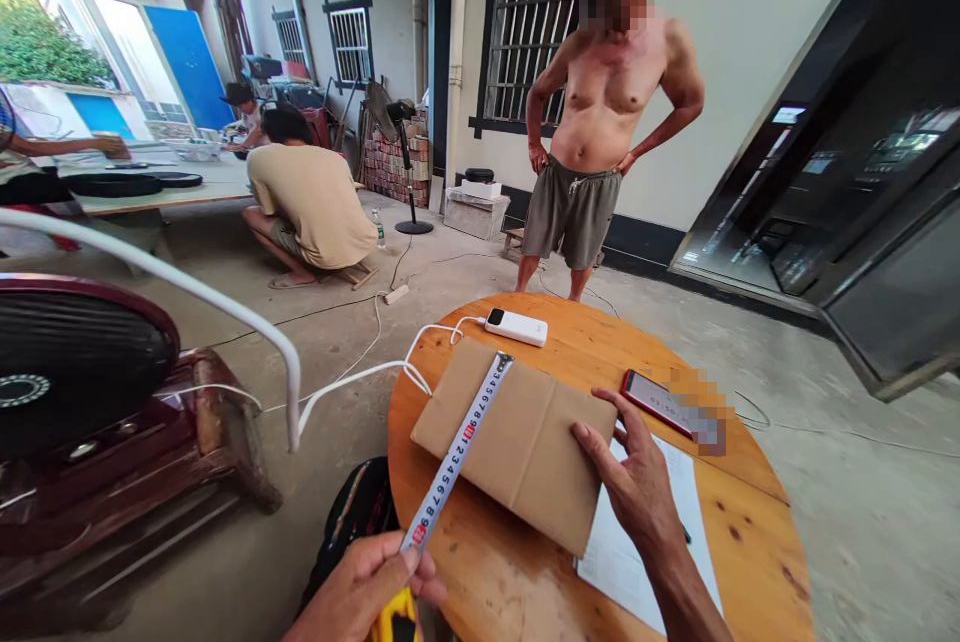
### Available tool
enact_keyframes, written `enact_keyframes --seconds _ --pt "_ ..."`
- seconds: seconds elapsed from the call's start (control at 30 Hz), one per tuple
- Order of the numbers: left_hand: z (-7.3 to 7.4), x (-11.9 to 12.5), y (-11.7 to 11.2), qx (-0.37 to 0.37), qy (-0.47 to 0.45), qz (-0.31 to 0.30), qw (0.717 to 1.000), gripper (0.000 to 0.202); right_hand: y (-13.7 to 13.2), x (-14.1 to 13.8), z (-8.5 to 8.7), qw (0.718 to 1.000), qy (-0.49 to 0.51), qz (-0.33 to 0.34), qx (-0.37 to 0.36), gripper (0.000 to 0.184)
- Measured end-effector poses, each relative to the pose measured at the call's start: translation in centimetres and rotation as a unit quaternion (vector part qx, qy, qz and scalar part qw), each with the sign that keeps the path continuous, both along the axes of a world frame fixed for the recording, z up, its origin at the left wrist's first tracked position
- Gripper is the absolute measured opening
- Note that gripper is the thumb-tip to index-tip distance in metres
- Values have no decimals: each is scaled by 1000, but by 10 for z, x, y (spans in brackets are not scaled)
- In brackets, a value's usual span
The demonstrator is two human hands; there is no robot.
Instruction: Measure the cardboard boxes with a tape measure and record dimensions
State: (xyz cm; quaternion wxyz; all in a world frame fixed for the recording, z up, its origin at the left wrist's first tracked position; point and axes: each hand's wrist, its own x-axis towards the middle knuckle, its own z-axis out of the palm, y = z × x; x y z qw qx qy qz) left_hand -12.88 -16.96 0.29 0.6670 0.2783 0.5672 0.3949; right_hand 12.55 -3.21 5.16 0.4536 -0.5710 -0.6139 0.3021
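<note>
A brown cardboard box [517, 442] lies at an angle on the round wooden table, a crease running across its top face. Across the left part of the box stretches the white blade of a tape measure [450, 472], its metal end hook at the far edge. My left hand [375, 582] is closed on the tape measure, thumb on the blade and the yellow case partly hidden below the palm. My right hand [637, 487] grips the box at its right edge, thumb on the top face and fingers along the side.
On the wooden table [750, 532] are a white power bank [517, 326] with a cable, a red-edged phone [660, 402] and a paper sheet [675, 472] with a pen. A person [592, 122] stands beyond; another [307, 192] squats. An electric fan [82, 372] is at left.
</note>
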Motion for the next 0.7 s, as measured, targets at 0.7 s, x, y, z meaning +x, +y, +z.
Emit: enact_keyframes --seconds 0.7 --pt "25 5 0 -13 40 18 999 44 5 0 -5 998 -62 -14 21 49"
